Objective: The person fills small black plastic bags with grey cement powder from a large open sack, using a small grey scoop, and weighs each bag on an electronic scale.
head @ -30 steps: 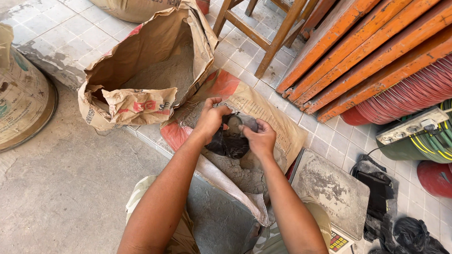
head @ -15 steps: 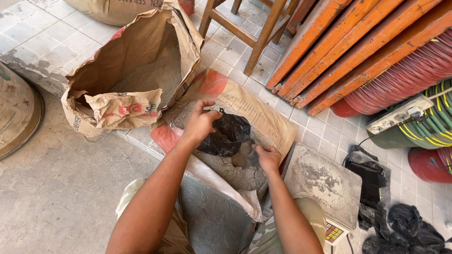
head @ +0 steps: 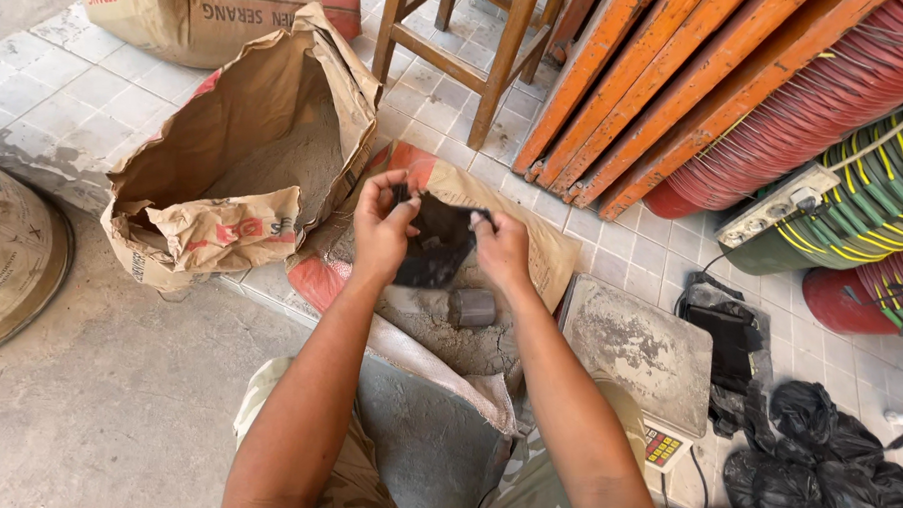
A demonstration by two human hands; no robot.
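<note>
I see my left hand (head: 383,231) and right hand (head: 501,250) pinching a black plastic bag (head: 433,247) at centre, fingers clenched on its rim; an open brown paper sack (head: 231,197) with red print lies at nine o'clock.

Bldg-supply shop (cement sacks (head: 238,161), hose coils (head: 816,101))

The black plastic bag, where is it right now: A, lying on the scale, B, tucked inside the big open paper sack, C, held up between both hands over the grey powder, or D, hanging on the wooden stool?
C: the left hand and right hand each pinch an edge of the black plastic bag above the grey powder.
</note>
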